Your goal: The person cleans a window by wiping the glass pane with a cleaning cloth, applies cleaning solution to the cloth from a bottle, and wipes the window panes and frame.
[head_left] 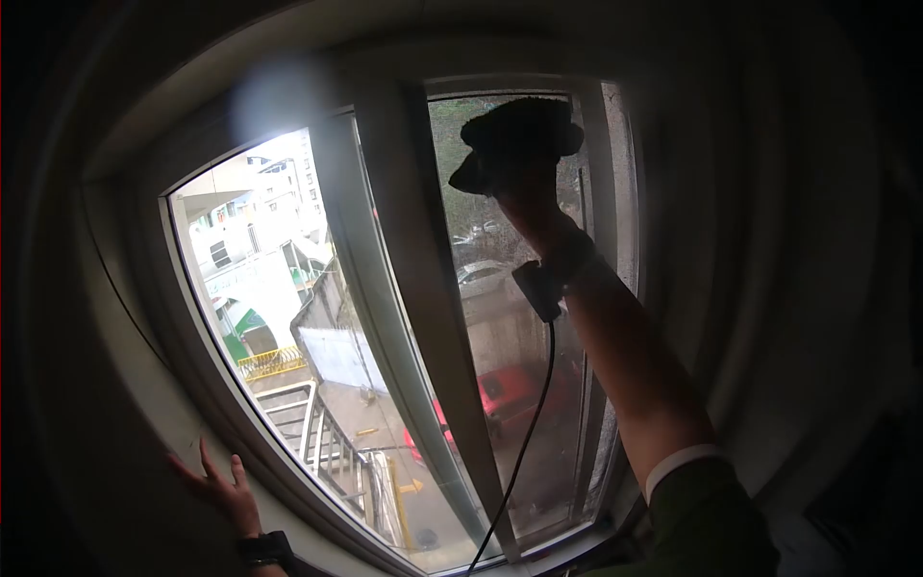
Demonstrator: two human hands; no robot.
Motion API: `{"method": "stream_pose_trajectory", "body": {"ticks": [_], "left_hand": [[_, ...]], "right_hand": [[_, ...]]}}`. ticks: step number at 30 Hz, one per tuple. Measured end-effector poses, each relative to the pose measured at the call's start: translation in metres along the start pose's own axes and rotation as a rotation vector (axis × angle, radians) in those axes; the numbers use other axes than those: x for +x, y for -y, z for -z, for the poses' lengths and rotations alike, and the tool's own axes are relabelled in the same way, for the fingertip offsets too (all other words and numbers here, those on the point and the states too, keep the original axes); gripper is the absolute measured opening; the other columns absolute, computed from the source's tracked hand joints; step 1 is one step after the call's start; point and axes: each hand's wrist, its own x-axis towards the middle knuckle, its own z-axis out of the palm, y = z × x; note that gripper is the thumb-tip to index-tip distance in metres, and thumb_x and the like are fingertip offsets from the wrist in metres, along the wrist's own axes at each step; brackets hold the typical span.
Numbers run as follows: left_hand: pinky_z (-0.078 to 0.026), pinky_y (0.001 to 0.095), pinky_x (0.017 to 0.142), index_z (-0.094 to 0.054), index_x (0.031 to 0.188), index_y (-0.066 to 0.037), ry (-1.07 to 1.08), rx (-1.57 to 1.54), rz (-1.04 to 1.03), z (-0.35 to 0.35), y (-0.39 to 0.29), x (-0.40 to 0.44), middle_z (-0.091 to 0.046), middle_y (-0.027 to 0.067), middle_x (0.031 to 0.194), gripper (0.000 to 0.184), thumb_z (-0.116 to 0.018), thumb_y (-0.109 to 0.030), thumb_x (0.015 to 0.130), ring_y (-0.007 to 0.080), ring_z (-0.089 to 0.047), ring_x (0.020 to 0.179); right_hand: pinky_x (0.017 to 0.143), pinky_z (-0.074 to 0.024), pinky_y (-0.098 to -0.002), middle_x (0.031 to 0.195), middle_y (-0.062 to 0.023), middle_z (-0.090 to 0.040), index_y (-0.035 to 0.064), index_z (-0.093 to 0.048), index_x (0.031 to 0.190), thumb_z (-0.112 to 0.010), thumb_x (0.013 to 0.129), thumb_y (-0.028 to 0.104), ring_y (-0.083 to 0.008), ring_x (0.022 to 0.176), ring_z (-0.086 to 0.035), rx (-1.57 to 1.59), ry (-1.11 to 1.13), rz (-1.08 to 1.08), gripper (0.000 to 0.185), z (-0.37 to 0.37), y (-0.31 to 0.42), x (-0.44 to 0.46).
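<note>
My right hand is raised to the top of the right window pane. Its fingers are closed around a dark cloth, which lies against the glass and hides most of the hand. Low on the left, my left hand rests with fingers spread on the wall beside the window frame. Nothing is in it.
A small dark box is strapped at my right wrist, and a black cable hangs from it across the window. The left opening shows a yard below. A thick upright divides the window.
</note>
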Motion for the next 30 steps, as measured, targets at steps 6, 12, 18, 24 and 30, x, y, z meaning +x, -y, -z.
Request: {"method": "stream_pose_trajectory", "body": {"ticks": [6,12,18,24,30], "left_hand": [[-0.021,0.0517,0.111,-0.043,0.138,-0.017,0.060,-0.029,0.053,0.003,-0.003,-0.003,-0.012,0.0235,0.153,0.059,-0.067,-0.016,0.084,0.0415,-0.017,0.140],[-0.022,0.0506,0.111,-0.045,0.136,-0.016,0.013,-0.049,0.036,-0.003,0.001,-0.005,-0.013,0.0244,0.152,0.057,-0.067,-0.016,0.084,0.0421,-0.019,0.140],[-0.022,0.0503,0.111,-0.045,0.135,-0.015,0.024,-0.045,0.018,0.000,0.001,-0.001,-0.014,0.0246,0.152,0.056,-0.067,-0.017,0.084,0.0418,-0.018,0.140],[-0.022,0.0506,0.112,-0.046,0.135,-0.016,0.043,-0.100,0.023,0.001,0.004,-0.001,-0.015,0.0238,0.152,0.057,-0.068,-0.015,0.082,0.0413,-0.018,0.140],[-0.022,0.0510,0.111,-0.048,0.134,-0.017,0.045,-0.093,0.054,-0.007,0.013,-0.007,-0.016,0.0240,0.152,0.058,-0.069,-0.012,0.080,0.0421,-0.020,0.139]], "right_hand": [[0.087,-0.0429,-0.0437,0.102,-0.0115,-0.060,0.0057,-0.061,0.106,-0.061,0.084,0.020,-0.0293,0.099,-0.057,-0.077,0.204,-0.274,0.026,-0.083,0.004,0.028],[0.069,-0.0451,-0.0389,0.084,-0.0095,-0.058,0.0082,-0.060,0.093,-0.056,0.086,0.016,-0.0225,0.078,-0.058,-0.192,0.503,-0.163,0.011,-0.031,0.023,-0.043],[0.054,-0.0385,-0.0372,0.067,-0.0014,-0.054,0.0168,-0.058,0.078,-0.062,0.080,0.014,-0.0228,0.058,-0.053,0.214,0.634,-0.005,0.005,0.098,0.071,-0.096],[0.062,-0.0483,-0.0389,0.075,-0.0033,-0.058,0.0164,-0.061,0.078,-0.065,0.077,0.020,-0.0237,0.068,-0.061,0.199,0.610,-0.090,0.005,0.093,0.053,-0.049],[0.064,-0.0499,-0.0396,0.074,-0.0049,-0.060,0.0140,-0.059,0.073,-0.062,0.074,0.013,-0.0258,0.067,-0.062,-0.160,0.466,-0.036,0.004,0.015,0.041,0.024]]}}
